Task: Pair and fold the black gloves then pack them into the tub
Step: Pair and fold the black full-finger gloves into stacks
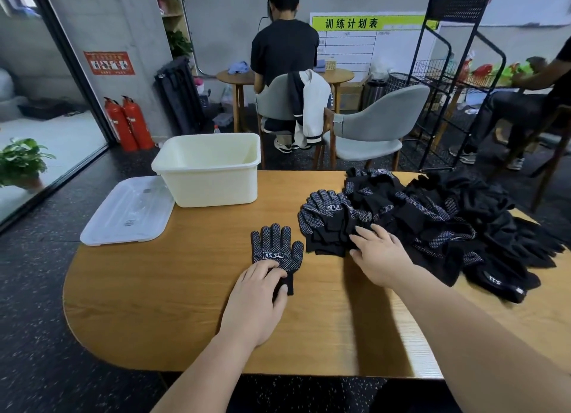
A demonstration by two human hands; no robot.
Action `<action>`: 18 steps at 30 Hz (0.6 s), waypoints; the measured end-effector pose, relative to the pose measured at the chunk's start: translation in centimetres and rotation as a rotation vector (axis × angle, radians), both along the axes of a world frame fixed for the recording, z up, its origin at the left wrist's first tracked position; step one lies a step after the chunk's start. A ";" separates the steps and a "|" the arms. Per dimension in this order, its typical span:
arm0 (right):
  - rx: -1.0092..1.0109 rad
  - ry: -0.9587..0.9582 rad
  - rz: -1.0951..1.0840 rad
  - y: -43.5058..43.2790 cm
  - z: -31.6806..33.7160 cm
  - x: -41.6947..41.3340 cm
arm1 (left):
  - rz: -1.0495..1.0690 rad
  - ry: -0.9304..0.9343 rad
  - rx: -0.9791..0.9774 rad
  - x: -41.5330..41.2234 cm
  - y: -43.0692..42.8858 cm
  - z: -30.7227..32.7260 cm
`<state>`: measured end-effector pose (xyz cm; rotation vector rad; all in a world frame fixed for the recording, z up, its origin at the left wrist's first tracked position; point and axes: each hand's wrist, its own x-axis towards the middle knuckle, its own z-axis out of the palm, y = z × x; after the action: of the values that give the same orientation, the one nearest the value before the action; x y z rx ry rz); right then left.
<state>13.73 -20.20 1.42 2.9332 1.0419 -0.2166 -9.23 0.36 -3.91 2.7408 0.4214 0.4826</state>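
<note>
Head view, down over table [185, 289]

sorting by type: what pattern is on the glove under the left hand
The glove is black with white dots and a white boxed logo; head view.

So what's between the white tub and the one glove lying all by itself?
Nothing but bare wooden table. The head view shows open wood from the tub to the single glove; the clear lid sits off to the left.

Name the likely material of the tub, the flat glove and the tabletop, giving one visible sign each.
Tub: likely plastic; smooth cream moulded walls. Glove: apparently knitted fabric, matt black, with pale grip dots. Tabletop: wood or wood-look laminate; grain lines show.
</note>
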 end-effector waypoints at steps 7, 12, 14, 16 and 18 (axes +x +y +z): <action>0.151 -0.096 0.036 -0.4 1.9 1.4 | -0.005 -0.002 0.005 0.4 0.1 -0.1; 0.555 -0.096 -0.058 -0.8 6.2 1.2 | -0.003 0.002 -0.001 0.4 0.1 -0.1; 0.650 -0.005 -0.084 -0.9 8.0 0.8 | -0.003 -0.003 -0.004 0.3 0.0 -0.1; 0.713 0.075 -0.066 -0.9 9.7 0.5 | -0.001 -0.008 -0.010 0.2 0.0 0.0; 0.779 0.157 -0.052 -0.9 11.7 0.4 | 0.003 -0.014 -0.010 0.2 -0.1 0.1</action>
<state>14.13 -21.06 13.15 3.6818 1.3104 -0.0401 -9.07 0.26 -3.79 2.7258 0.4234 0.4994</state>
